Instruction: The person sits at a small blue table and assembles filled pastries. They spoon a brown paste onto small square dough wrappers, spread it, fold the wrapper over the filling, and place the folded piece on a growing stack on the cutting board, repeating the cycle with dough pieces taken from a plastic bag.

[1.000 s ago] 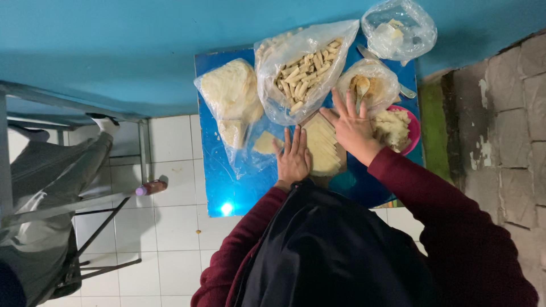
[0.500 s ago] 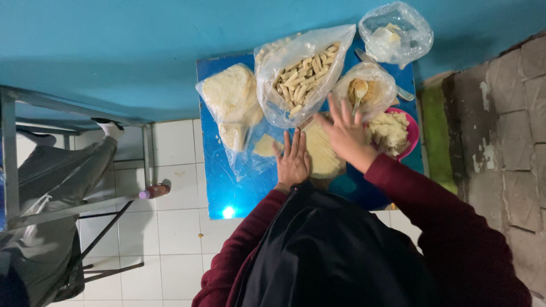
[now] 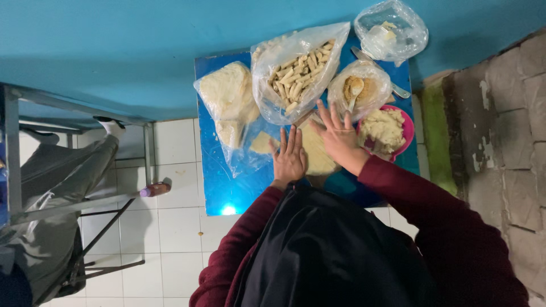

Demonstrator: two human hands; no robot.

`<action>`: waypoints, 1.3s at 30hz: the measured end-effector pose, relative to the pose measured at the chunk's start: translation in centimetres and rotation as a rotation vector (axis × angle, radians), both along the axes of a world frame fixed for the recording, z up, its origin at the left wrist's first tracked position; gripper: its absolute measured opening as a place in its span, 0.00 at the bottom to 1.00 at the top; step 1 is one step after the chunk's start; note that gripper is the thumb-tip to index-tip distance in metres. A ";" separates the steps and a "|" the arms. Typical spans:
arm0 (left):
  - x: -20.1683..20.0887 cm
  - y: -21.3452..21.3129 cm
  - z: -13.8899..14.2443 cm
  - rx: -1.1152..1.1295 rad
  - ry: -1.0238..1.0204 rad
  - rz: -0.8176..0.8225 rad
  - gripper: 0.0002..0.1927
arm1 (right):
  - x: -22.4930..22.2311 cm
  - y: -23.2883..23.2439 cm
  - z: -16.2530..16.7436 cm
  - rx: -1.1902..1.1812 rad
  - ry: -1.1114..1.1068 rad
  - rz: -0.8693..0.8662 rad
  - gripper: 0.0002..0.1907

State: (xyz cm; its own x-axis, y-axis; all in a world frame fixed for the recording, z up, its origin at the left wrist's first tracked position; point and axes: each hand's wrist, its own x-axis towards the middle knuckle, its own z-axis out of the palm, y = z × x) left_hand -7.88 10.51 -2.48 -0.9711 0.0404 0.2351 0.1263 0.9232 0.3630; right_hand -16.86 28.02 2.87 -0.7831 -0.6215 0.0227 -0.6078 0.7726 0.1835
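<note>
On the shiny blue table top (image 3: 227, 187) lies a flat pale dough sheet (image 3: 319, 158). My left hand (image 3: 289, 157) rests flat on its left part, fingers spread. My right hand (image 3: 336, 136) lies palm down on its upper right part, fingers spread too. Neither hand holds anything. A pink bowl (image 3: 408, 132) of pale mash sits just right of my right hand. Above the hands is a clear bag of short pale sticks (image 3: 297, 74) and a small bag of brownish filling with a spoon (image 3: 359, 91).
A clear bag of stacked dough sheets (image 3: 230, 105) lies at the table's left. Another knotted bag (image 3: 391, 31) sits at the top right. A seated person's leg (image 3: 51, 176) and a metal chair frame (image 3: 85, 202) are at left, over white floor tiles. A rough stone wall (image 3: 503, 142) stands on the right.
Both hands have shifted slightly on the dough sheet, still flat and spread. The view has drifted a little; nothing was picked up or let go.
</note>
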 end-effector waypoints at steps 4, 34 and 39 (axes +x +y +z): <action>0.1 0.3 0.4 -0.015 -0.019 -0.001 0.33 | -0.4 -0.3 -0.9 -0.048 0.083 -0.008 0.29; 4.0 -5.0 0.1 -0.066 -0.068 -0.174 0.35 | 14.7 -4.0 1.1 -0.291 0.006 -0.249 0.33; 4.4 -5.3 0.2 -0.096 -0.035 -0.151 0.35 | 16.2 -4.9 1.4 0.160 0.248 -0.241 0.29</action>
